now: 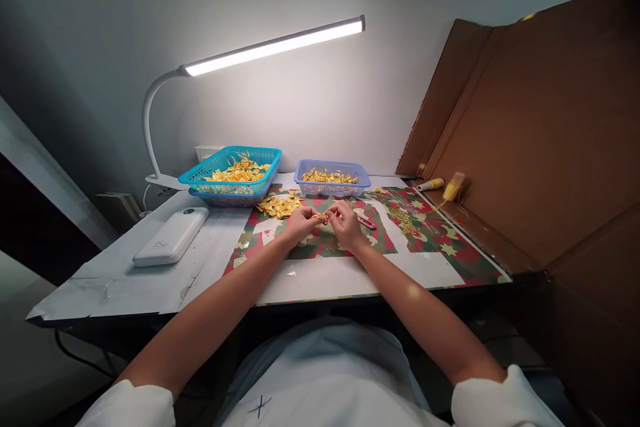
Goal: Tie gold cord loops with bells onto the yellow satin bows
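Observation:
Both hands meet over the patterned sheet near the middle of the table. Closed at the fingertips, my left hand point(301, 224) pinches a small gold ribbon bow point(321, 216). From the other side my right hand point(345, 225) grips the same piece between thumb and fingers; its finer details are too small to make out. A loose pile of gold ribbon bows point(280, 205) lies just beyond my left hand. Beside my right hand rests a pinkish-red tool point(367, 221), partly hidden by the hand.
A turquoise basket point(200, 181) of gold bows sits stacked at back left; a lilac basket point(333, 191) holds more. A white power bank point(171, 237) lies left, under a lamp point(275, 47). Gold strands point(406, 220), a yellow-based bottle point(453, 188) and cardboard point(540, 127) are right.

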{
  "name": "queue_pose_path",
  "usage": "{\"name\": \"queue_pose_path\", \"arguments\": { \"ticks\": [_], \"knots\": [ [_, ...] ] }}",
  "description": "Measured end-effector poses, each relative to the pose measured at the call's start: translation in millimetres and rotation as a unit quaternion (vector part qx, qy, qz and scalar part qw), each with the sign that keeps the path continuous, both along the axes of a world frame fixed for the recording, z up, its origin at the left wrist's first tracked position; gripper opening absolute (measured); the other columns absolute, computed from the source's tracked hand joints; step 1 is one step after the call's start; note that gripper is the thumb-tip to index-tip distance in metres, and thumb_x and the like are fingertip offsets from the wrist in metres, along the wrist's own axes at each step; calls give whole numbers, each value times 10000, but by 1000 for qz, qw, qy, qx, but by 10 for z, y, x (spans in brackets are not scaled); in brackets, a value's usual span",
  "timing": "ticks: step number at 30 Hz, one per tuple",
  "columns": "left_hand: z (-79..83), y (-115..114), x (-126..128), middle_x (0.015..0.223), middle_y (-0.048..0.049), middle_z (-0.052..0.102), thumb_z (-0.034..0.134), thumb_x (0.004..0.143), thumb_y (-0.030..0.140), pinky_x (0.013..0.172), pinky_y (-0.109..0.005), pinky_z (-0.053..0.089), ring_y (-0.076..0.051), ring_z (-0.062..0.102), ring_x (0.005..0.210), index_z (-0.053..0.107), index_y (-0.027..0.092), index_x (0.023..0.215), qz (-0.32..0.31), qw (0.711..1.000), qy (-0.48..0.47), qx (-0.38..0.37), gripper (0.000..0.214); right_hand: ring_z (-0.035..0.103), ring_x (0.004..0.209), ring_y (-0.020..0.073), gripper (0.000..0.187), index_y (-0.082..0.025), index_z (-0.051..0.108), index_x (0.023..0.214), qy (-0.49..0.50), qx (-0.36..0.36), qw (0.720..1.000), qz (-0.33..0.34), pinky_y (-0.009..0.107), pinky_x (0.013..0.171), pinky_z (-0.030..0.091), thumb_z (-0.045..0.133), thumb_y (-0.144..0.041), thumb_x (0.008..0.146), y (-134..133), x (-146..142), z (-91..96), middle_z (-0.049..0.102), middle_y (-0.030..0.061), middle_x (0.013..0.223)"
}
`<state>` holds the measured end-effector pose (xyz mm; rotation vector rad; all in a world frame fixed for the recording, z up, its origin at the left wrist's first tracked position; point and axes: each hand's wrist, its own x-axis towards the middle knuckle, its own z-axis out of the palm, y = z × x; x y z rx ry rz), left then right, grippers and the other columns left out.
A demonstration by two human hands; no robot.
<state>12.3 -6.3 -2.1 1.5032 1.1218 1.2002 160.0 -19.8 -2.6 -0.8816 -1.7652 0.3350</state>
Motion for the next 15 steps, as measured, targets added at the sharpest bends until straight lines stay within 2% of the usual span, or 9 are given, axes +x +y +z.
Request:
{"name": "queue_pose_path", "arguments": {
  "ticks": [4,7,11,15],
  "knots": [
    [10,-15,8,497,54,467,711,573,326,472,-204,307,-70,394,470,516,163,536,-4,1000,-7,-4,257,498,792,176,98,-209,541,734,-6,-1,1000,-3,322,776,409,483,-219,812,20,8,-36,560,30,793],
    [23,-17,13,475,63,428,724,561,315,456,-203,287,-60,374,453,468,168,504,-4,1000,-13,-4,301,522,854,192,85,-205,546,730,11,-4,1000,-16,339,811,408,510,-235,802,-7,11,3,583,42,819],
    [18,16,0,449,65,404,755,540,329,420,-205,265,-60,376,427,437,176,492,-8,1000,-21,-23,356,578,932,194,137,-210,559,811,98,-44,994,-1,327,800,432,495,-317,868,-112,39,154,648,60,966],
    [0,50,-28,452,67,404,758,539,348,393,-193,268,-48,342,405,431,175,505,-4,999,-23,-37,371,618,876,178,174,-217,552,854,174,-56,982,48,315,778,471,495,-377,892,-222,81,335,674,50,905]
  ]
}}
